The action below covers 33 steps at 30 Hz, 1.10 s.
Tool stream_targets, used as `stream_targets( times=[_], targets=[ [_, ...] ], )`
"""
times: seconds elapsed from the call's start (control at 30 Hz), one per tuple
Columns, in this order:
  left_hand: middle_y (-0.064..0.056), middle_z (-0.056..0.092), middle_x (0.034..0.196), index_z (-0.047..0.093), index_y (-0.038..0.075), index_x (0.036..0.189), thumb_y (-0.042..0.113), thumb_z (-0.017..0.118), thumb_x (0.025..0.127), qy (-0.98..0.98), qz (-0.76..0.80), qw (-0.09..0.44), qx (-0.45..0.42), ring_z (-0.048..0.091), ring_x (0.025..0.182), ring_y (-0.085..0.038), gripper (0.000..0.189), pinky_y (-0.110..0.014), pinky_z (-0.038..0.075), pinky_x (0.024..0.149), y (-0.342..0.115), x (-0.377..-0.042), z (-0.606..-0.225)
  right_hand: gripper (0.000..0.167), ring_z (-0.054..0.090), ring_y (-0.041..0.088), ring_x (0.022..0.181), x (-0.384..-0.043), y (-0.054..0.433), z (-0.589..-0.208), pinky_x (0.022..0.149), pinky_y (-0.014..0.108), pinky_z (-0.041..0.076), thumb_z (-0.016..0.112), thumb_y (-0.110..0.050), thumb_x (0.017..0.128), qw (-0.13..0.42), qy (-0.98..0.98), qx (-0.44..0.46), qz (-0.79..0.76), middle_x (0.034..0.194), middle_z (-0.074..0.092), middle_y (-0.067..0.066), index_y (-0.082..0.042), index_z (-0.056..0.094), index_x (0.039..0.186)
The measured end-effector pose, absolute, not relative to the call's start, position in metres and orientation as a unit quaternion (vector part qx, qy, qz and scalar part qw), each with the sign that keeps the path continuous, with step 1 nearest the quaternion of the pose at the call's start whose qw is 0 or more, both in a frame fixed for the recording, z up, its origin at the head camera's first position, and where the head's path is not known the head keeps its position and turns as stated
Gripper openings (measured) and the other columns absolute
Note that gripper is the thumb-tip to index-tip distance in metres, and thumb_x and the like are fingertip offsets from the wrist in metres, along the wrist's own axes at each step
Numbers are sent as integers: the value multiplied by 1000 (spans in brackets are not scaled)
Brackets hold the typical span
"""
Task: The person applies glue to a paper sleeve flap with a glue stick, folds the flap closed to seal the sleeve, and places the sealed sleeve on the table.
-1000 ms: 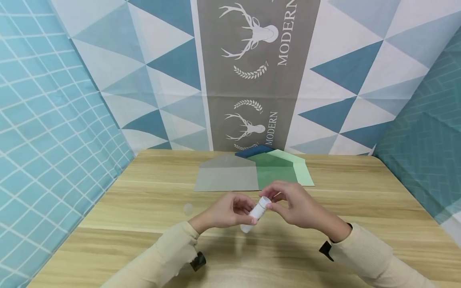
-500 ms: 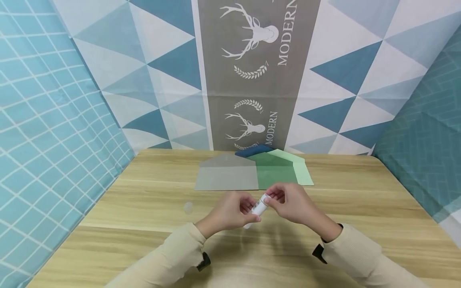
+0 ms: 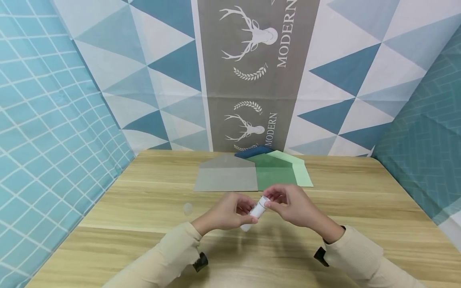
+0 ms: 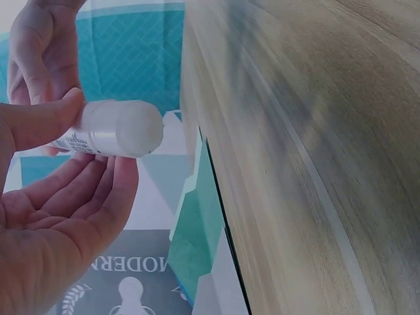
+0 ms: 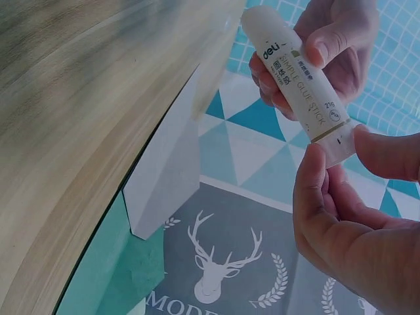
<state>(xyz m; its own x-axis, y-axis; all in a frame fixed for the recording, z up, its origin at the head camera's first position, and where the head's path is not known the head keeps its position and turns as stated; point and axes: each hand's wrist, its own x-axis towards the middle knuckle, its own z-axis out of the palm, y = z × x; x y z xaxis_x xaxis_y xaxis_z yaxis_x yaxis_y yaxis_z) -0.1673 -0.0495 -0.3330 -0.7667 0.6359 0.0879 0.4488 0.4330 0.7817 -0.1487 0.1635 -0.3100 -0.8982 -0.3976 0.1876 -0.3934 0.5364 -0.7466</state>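
- In front of the grey envelope [image 3: 226, 176], on the person's side of its right corner, the glue stick [image 3: 258, 209] is held slantwise above the table [image 3: 108, 240].
- Just nearer the person than that envelope, the left hand [image 3: 228, 212] grips the barrel between thumb and fingers.
- Right of the envelope's near corner, the right hand [image 3: 295, 206] pinches the stick's raised end between thumb and fingertips.
- Left of the envelope and nearer the person, a small translucent disc [image 3: 188, 209] lies on the table.
- Touching the envelope's right edge is a green envelope [image 3: 275, 172]; beyond that, a pale green one [image 3: 304, 174].
- Behind the envelope, a blue piece [image 3: 253, 151] shows.
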Motion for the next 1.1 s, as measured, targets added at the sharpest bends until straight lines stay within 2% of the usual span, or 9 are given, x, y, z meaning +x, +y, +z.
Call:
stream_targets(
  times=[0.43, 0.6, 0.73, 0.83, 0.97, 1.1],
  targets=[
    [-13, 73, 92, 69, 0, 103, 12, 73, 83, 822, 439, 148, 332, 64, 80, -8, 24, -19, 55, 75, -52, -167, -333, 20, 63, 16, 91, -146, 169, -313, 82, 25, 55, 64, -2, 89, 11, 856, -275, -438, 105, 68, 13, 3, 65, 108],
    [-12, 73, 92, 69, 0, 100, 14, 76, 81, 825, 445, 141, 318, 65, 80, -8, 24, -18, 54, 73, -50, -167, -335, 23, 65, 18, 94, -146, 171, -313, 84, 25, 56, 65, -4, 89, 7, 849, -285, -444, 107, 68, 14, 3, 63, 111],
    [-11, 72, 90, 69, 2, 99, 15, 79, 78, 822, 468, 118, 301, 63, 76, -6, 26, -18, 55, 71, -50, -166, -335, 38, 66, 19, 97, -149, 171, -314, 86, 28, 56, 71, -6, 84, -4, 840, -292, -457, 110, 67, 15, 2, 59, 119],
    [-8, 71, 87, 70, 5, 98, 16, 81, 76, 823, 482, 81, 292, 62, 74, -5, 27, -18, 55, 70, -49, -165, -334, 45, 67, 16, 94, -151, 169, -317, 85, 28, 56, 76, -11, 80, -5, 836, -283, -469, 110, 66, 15, 2, 58, 120],
    [-3, 71, 83, 72, 9, 96, 18, 82, 74, 830, 472, 26, 296, 62, 73, -5, 26, -20, 55, 70, -46, -162, -331, 39, 66, 8, 85, -152, 166, -323, 79, 24, 57, 76, -14, 82, 5, 830, -260, -493, 104, 66, 14, 2, 61, 114],
    [-3, 71, 82, 72, 9, 94, 18, 82, 74, 827, 468, 0, 311, 61, 72, -3, 24, -21, 55, 71, -43, -161, -333, 29, 63, 5, 80, -150, 164, -325, 74, 21, 56, 73, -13, 84, 8, 823, -248, -511, 100, 66, 15, 1, 64, 109]
  ],
)
